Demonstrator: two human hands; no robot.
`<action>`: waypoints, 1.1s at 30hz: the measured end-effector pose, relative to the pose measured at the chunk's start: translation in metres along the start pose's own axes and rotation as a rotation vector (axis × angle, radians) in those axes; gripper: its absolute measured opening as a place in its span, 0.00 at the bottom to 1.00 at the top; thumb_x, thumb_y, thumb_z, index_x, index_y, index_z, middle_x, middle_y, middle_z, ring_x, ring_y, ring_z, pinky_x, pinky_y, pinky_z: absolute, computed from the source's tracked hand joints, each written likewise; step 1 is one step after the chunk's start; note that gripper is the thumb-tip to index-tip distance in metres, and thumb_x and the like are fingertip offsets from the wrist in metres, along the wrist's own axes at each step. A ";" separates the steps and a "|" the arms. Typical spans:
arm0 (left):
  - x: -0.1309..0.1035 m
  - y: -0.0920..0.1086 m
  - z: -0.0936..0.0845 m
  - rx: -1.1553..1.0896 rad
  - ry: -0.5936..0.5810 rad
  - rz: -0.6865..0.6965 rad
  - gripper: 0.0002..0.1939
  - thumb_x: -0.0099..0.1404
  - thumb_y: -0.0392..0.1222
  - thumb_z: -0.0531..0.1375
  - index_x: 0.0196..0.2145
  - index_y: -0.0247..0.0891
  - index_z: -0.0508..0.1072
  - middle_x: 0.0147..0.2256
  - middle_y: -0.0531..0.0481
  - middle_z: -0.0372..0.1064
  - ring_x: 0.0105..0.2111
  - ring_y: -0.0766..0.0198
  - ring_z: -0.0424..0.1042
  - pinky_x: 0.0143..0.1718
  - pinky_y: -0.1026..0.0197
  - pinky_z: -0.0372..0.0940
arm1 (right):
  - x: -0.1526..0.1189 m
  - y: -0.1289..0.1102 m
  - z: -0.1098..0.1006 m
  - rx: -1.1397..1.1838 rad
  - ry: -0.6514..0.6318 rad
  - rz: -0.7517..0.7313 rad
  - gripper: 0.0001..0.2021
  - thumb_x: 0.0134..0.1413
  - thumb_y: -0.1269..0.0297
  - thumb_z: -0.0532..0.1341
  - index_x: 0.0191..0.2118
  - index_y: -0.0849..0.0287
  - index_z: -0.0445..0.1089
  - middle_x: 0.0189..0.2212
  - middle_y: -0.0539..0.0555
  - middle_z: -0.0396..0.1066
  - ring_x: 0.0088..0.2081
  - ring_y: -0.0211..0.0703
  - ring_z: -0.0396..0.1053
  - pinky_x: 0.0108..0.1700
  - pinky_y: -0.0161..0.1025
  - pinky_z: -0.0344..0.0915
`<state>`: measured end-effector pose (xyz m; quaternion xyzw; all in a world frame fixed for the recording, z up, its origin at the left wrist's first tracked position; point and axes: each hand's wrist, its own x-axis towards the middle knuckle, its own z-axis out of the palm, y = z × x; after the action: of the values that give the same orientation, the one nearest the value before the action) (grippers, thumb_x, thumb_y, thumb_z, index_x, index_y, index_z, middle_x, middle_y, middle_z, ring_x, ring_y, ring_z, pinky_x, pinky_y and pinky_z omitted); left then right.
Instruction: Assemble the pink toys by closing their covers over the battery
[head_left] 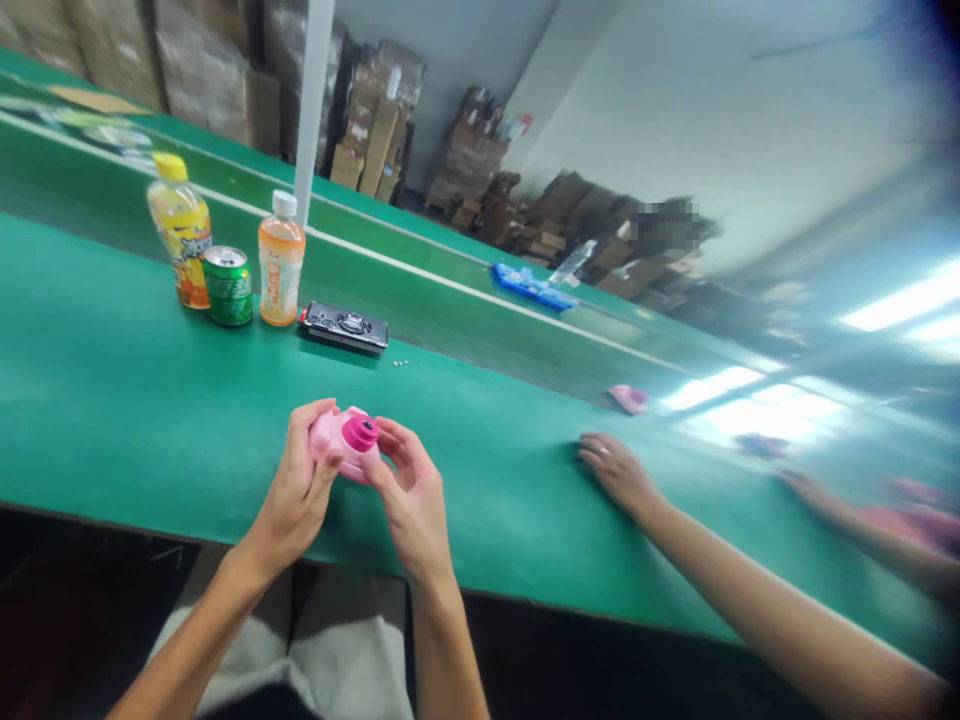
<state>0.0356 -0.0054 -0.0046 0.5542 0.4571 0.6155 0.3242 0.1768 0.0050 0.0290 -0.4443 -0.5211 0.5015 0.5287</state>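
A pink toy camera (330, 436) with a darker pink round lens is held above the green table (495, 480), near its front edge. My left hand (298, 480) grips its left side, the thumb on the near face. On the other side, my right hand (409, 490) has its thumb and fingers around the right end, beside the lens. Beyond my hands, a dark phone-like device (345, 328) lies on the table, with several tiny white bits (400, 363) to its right.
Two drink bottles (281, 262) (182, 235) and a green can (228, 288) stand at the back left. At right, another person's hand (616, 472) rests on the table. Farther off are a pink item (628, 399), a blue tray (534, 288) and a white post (312, 110).
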 end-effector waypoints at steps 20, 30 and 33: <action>-0.006 -0.003 -0.007 0.153 -0.080 0.047 0.22 0.78 0.56 0.48 0.63 0.45 0.59 0.56 0.43 0.62 0.57 0.56 0.67 0.61 0.51 0.65 | 0.000 -0.006 -0.007 -0.242 -0.274 0.092 0.26 0.60 0.50 0.66 0.61 0.54 0.73 0.56 0.57 0.76 0.54 0.51 0.75 0.56 0.48 0.73; -0.016 -0.023 -0.001 0.226 -0.091 -0.041 0.25 0.76 0.60 0.49 0.64 0.47 0.58 0.58 0.40 0.62 0.59 0.49 0.68 0.60 0.44 0.68 | -0.017 0.007 -0.022 -0.193 -0.264 0.093 0.20 0.55 0.53 0.72 0.53 0.53 0.79 0.48 0.53 0.80 0.49 0.51 0.77 0.54 0.45 0.72; -0.014 -0.041 0.003 0.229 -0.047 0.072 0.35 0.73 0.68 0.45 0.68 0.47 0.51 0.65 0.36 0.55 0.64 0.43 0.63 0.60 0.39 0.68 | -0.002 0.011 -0.040 -0.280 -0.187 -0.014 0.22 0.52 0.53 0.73 0.52 0.53 0.79 0.47 0.53 0.80 0.47 0.50 0.77 0.53 0.45 0.73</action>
<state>0.0369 -0.0019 -0.0484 0.6179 0.4966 0.5573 0.2471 0.2158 0.0063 0.0149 -0.4615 -0.6359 0.4593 0.4143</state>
